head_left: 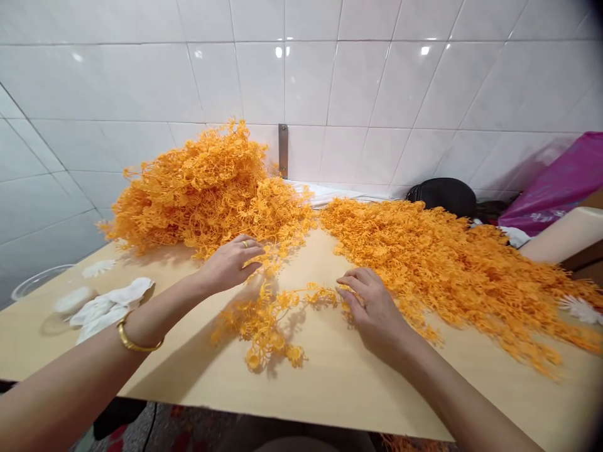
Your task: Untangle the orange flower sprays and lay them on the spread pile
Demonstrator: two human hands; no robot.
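Note:
Orange plastic sprigs with curly, flower-like tips make up everything near my hands. One loose orange sprig (276, 314) lies on the table between them, stretching toward the right. The fingers of my right hand (372, 304) are closed on its right end. My left hand (235, 260), with a ring and a gold bangle on its arm, hovers at the front edge of the tall tangled orange pile (202, 188). Its fingers are stretched out and the thumb is apart, close to some strands. A flatter orange pile (438, 257) spreads beyond my right hand.
On the left of the table (198, 376) lie a crumpled white cloth (113, 307), a white rounded object (75, 300) and a white flower-shaped piece (98, 268). A black case (443, 196) and a purple bag (556, 182) stand at the back right, before the tiled wall (311, 81).

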